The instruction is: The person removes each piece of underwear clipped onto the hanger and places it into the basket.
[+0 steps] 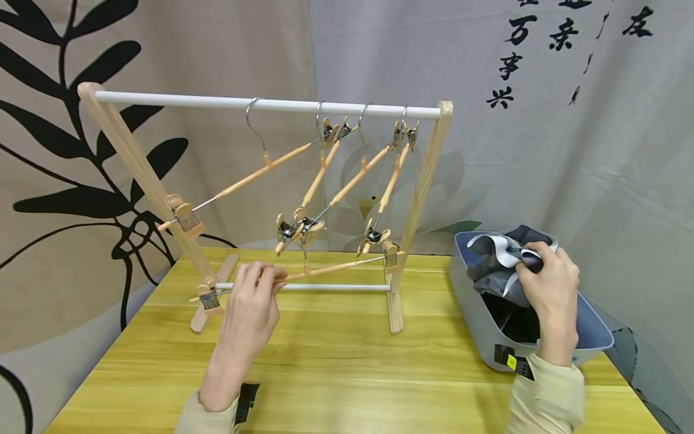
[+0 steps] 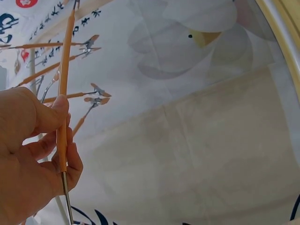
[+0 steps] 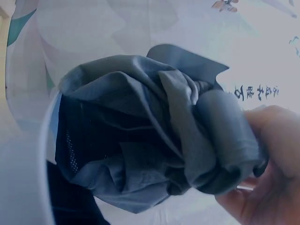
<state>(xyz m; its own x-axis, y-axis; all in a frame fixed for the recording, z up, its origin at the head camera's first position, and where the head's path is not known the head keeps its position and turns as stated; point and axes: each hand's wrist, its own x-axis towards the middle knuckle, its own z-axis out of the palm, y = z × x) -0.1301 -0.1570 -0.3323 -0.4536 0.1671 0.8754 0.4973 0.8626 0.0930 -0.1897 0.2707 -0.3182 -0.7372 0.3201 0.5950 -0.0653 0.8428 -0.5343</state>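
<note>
In the head view my left hand [image 1: 249, 313] grips the bar of a clip hanger [image 1: 328, 271] low in front of the rack. Its thumb and fingers curl round the orange bar [image 2: 63, 79] in the left wrist view. A clip [image 1: 209, 296] sits at each end, with no cloth in either. At the right, my right hand [image 1: 550, 286] pinches a bunched grey garment [image 1: 501, 289] with pale trim over the bin. In the right wrist view the grey cloth [image 3: 140, 183] hangs in loose folds, its exact kind hard to tell.
A wooden rack [image 1: 428, 175] with a white top rail [image 1: 217, 101] stands on the yellow wooden table [image 1: 347, 374]. Several more clip hangers [image 1: 360, 175] hang from the rail. The grey-blue bin [image 1: 472, 313] holds dark cloth [image 1: 512, 319]. Printed curtains [image 1: 244, 54] stand behind.
</note>
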